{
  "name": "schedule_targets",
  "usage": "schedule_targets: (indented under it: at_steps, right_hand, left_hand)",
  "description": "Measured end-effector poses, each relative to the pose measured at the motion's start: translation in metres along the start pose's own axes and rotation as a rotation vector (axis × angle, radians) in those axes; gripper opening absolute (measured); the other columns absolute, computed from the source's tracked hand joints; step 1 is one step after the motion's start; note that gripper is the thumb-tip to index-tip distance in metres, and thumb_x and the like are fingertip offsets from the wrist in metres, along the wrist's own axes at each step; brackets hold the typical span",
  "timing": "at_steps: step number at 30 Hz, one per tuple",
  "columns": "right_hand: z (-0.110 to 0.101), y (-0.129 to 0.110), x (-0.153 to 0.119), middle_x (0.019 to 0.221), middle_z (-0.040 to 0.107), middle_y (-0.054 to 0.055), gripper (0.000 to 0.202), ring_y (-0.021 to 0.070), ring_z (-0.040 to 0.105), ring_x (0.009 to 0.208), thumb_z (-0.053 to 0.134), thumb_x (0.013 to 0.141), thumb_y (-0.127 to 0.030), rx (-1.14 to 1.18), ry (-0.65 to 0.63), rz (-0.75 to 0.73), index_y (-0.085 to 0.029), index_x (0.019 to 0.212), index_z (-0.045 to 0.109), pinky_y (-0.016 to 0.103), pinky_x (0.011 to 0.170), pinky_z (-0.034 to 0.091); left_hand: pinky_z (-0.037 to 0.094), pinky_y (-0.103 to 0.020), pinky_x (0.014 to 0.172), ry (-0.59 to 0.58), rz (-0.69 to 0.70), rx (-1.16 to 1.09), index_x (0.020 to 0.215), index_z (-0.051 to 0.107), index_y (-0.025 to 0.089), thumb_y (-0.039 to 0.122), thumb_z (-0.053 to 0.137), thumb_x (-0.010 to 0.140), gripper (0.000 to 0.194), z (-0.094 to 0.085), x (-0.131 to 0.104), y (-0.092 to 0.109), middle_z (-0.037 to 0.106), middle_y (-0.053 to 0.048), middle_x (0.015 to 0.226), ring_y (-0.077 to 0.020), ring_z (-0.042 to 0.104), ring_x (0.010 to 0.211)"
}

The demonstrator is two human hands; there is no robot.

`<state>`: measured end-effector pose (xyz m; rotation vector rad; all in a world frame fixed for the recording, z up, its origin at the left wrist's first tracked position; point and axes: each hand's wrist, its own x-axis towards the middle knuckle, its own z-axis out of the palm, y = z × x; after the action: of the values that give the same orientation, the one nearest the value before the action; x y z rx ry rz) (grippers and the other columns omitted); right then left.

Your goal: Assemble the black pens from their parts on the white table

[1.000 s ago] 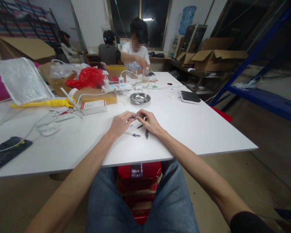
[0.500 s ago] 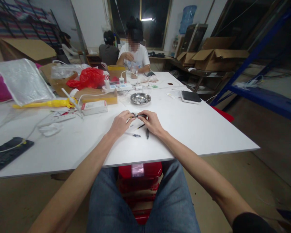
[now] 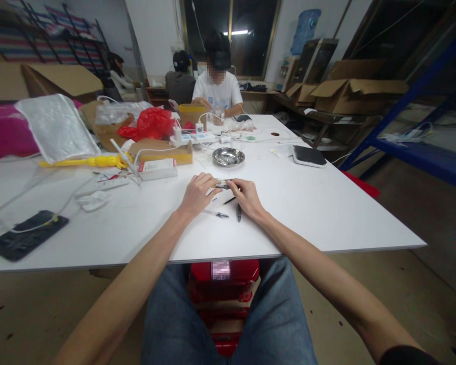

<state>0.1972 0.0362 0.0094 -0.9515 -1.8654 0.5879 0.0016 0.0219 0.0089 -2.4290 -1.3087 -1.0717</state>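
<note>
Over the white table [image 3: 307, 213], my left hand [image 3: 200, 193] and my right hand [image 3: 247, 196] face each other, fingers closed on small dark and clear pen parts [image 3: 223, 185] between them. The exact shape of these parts is too small to make out. Just below my hands lie a clear pen piece with a dark tip [image 3: 221, 215], a dark pen piece [image 3: 239, 213] and a thin black refill [image 3: 229, 201]. Beyond my hands sits a round metal bowl [image 3: 228, 157] with small items inside.
A white-and-red box [image 3: 158, 169], yellow object [image 3: 87, 162], red bag [image 3: 150, 124] and power strips are at the left. A black-topped device [image 3: 308, 155] lies right. A person in a white shirt [image 3: 228, 93] sits across the table; two others are farther back.
The view has shifted slightly, so things appear farther right. My hands are a little farther apart, showing more of the held parts. The person opposite has lowered a raised hand.
</note>
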Motion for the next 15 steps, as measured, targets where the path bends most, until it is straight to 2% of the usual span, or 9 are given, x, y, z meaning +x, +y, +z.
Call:
schedule_targets:
  at_steps: [2, 5, 9, 15]
  right_hand:
    - [-0.0001, 0.0009, 0.0009, 0.072, 0.066, 0.003, 0.042, 0.0153, 0.052, 0.066, 0.054, 0.095, -0.052, 0.047, 0.046, 0.004, -0.016, 0.08, 0.071, 0.028, 0.063, 0.038]
    - [-0.0009, 0.0027, 0.0022, 0.079, 0.069, 0.004, 0.034, 0.0168, 0.057, 0.072, 0.06, 0.091, -0.047, 0.116, 0.067, 0.038, -0.016, 0.085, 0.071, 0.028, 0.065, 0.041]
    - [-0.0027, 0.0037, 0.0026, 0.069, 0.064, 0.002, 0.036, 0.015, 0.051, 0.064, 0.06, 0.09, -0.049, 0.1, 0.021, 0.067, -0.016, 0.079, 0.069, 0.028, 0.063, 0.039]
    - [-0.0044, 0.0006, 0.0005, 0.057, 0.052, -0.001, 0.048, 0.0132, 0.043, 0.055, 0.048, 0.098, -0.053, -0.058, 0.055, 0.024, -0.017, 0.071, 0.065, 0.029, 0.06, 0.033]
  left_hand:
    - [0.043, -0.038, 0.085, -0.001, -0.014, 0.009, 0.104, 0.071, 0.021, 0.037, 0.058, 0.098, 0.021, -0.0008, -0.0001, -0.0004, 0.073, -0.006, 0.097, -0.0228, 0.06, 0.097]
    - [0.043, -0.039, 0.083, -0.013, -0.018, 0.017, 0.097, 0.072, 0.02, 0.037, 0.053, 0.101, 0.025, -0.0011, -0.0008, -0.0015, 0.073, -0.006, 0.089, -0.0233, 0.059, 0.095]
    - [0.042, -0.041, 0.083, -0.001, -0.007, 0.03, 0.092, 0.072, 0.02, 0.037, 0.054, 0.1, 0.026, -0.0004, -0.0013, -0.0028, 0.072, -0.006, 0.086, -0.0242, 0.058, 0.093]
    - [0.041, -0.042, 0.085, 0.024, -0.026, 0.009, 0.096, 0.073, 0.022, 0.039, 0.058, 0.098, 0.023, -0.0003, -0.0001, -0.0015, 0.073, -0.005, 0.086, -0.0243, 0.057, 0.094]
